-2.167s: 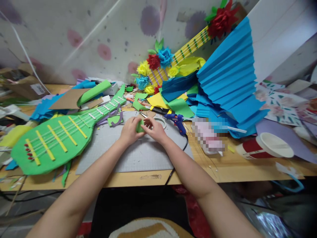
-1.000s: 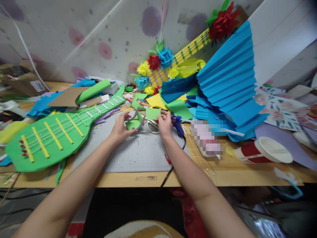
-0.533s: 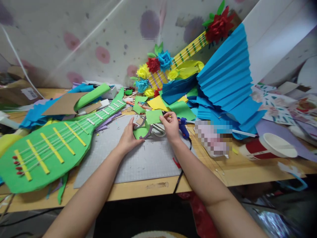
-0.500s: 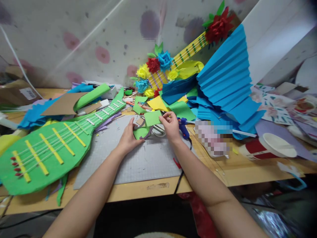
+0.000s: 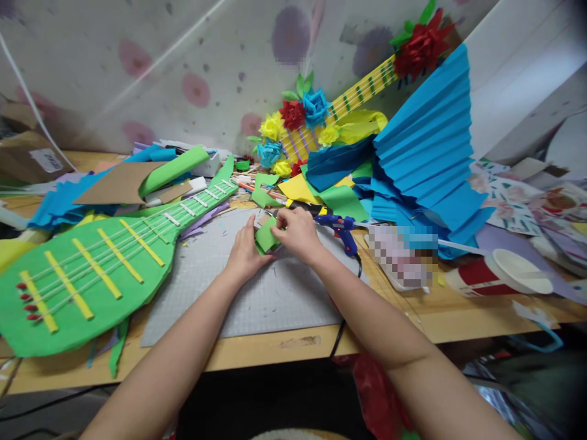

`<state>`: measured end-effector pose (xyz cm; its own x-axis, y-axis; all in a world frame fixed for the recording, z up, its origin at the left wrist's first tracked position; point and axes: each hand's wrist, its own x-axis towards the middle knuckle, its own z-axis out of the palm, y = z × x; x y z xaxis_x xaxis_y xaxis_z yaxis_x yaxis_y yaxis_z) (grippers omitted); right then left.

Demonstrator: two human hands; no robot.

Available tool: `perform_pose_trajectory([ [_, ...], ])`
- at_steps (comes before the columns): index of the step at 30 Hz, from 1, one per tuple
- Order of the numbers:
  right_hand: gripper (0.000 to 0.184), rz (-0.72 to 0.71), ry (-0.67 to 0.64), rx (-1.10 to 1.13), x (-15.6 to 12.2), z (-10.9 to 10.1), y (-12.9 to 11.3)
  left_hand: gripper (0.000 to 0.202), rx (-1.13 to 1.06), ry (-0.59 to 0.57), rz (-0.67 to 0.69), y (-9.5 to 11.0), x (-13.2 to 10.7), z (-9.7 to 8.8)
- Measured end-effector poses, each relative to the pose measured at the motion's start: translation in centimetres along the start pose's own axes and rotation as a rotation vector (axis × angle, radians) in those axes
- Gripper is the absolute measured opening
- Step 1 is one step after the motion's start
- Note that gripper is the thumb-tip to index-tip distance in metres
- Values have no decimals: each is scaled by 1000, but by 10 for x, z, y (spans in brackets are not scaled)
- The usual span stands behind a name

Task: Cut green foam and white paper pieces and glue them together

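Both hands meet over the far part of a grey cutting mat. My left hand and my right hand are closed on a small piece of green foam, pinched between their fingertips. The right hand's fingers curl over the top of the piece; the left holds it from the side and below. A green foam guitar with yellow bars and white strings lies on the table to the left of the hands. A blue glue gun lies just right of my right hand.
Blue pleated paper stands at the back right beside a yellow guitar with paper flowers. A red and white paper cup lies on its side at the right. Foam scraps and cardboard crowd the back of the wooden table.
My right hand has brought the flat green piece down and left onto the piece in my left hand. Both hands now close together on the green foam. The view shifted slightly.
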<state>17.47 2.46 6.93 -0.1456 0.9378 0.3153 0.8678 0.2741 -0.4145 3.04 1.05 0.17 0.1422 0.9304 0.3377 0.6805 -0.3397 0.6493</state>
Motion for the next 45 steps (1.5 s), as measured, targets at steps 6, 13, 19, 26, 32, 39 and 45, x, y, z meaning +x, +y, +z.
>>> perform_pose_trajectory([
  [6, 8, -6, -18, -78, -1, 0, 4, 106, -1, 8, 1, 0, 0, 1],
  [13, 14, -201, -19, -248, 0, 2, 5, 101, 10, -8, -19, 5, 1, 0],
  [19, 11, -226, -4, -149, -2, 2, 6, 100, 24, 15, 19, 2, 0, 3],
  [26, 12, -46, 240, 202, 3, -1, 16, 94, 43, 74, 17, 2, 0, -1],
  [32, 16, 73, 337, 297, -3, 4, 31, 83, 116, 384, -106, -2, 9, -27],
  [39, 19, 123, -24, 132, -13, 27, 36, 90, 141, 445, -237, -10, 5, -33],
  [45, 18, 90, -114, -103, -11, 32, 31, 91, 89, 278, -349, -6, 1, -30],
])
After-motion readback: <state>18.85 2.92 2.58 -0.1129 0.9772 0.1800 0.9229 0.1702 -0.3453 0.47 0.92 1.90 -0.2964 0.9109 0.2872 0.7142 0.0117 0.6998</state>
